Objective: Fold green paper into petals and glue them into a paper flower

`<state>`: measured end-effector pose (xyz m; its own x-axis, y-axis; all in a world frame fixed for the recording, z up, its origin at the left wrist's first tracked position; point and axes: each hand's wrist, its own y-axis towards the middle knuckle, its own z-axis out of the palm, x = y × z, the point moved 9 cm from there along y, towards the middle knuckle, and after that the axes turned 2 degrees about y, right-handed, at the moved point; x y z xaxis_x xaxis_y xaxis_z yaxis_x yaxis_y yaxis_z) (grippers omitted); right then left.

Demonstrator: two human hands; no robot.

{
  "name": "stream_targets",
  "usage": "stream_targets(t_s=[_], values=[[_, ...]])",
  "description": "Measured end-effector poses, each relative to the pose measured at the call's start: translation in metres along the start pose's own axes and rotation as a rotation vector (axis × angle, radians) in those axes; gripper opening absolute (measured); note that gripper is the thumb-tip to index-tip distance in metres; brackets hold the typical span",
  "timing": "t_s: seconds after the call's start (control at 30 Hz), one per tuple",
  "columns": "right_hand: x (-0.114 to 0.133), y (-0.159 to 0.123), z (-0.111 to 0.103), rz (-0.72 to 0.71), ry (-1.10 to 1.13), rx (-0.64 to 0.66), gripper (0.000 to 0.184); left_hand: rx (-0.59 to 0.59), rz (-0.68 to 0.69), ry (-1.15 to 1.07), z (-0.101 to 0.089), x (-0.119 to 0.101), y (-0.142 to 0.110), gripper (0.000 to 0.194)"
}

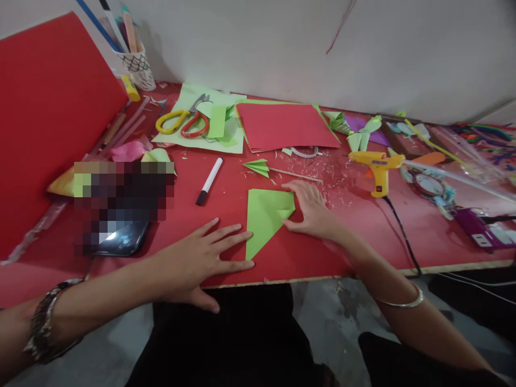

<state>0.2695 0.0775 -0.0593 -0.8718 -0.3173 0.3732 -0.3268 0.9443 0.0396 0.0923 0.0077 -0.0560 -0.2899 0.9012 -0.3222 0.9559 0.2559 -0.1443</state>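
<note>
- A flat, bright green folded paper sheet [264, 217], tapering to a point nearest the person, lay on the red tabletop [318, 260] between both hands.
- The left hand [197, 255] was spread wide, palm down, fingertips touching the sheet's left edge, grasping nothing.
- The right hand [309, 212] was half-curled, thumb and fingers apart, at the sheet's folded right corner; whether it gripped was unclear.

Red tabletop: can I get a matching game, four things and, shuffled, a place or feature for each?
1. Folded green paper
2. White-and-black marker
3. Yellow plastic glue gun
4. Scissors with yellow and red handles

A. Trails a black cord
B. Between the left hand and right hand
C. On a pale green sheet
D. Between the scissors and the left hand

Pairs: 1-B; 2-D; 3-A; 4-C
</note>
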Motion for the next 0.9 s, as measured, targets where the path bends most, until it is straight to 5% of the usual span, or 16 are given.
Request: stream_targets(t_s=[0.23,0.33,0.5,0.7,0.9], values=[[-0.027,-0.001,-0.025,0.088,-0.109,-0.147,0.048,0.034,-0.007,-0.023,-0.002,-0.001,-0.001,0.081],[-0.018,-0.006,-0.037,0.062,-0.102,-0.267,0.039,0.069,-0.01,-0.021,-0.001,-0.001,-0.002,0.079],[0.01,-0.01,-0.011,-0.045,0.024,-0.029,0.027,0.087,0.029,0.013,-0.007,-0.006,-0.001,0.072],[0.021,-0.013,-0.009,-0.006,-0.005,-0.044,0.013,-0.209,0.073,0.254,-0.051,-0.023,0.004,0.056],[0.055,-0.014,-0.024,0.009,0.23,-0.191,0.012,-0.544,-0.089,0.625,-0.08,-0.032,0.016,0.016]])
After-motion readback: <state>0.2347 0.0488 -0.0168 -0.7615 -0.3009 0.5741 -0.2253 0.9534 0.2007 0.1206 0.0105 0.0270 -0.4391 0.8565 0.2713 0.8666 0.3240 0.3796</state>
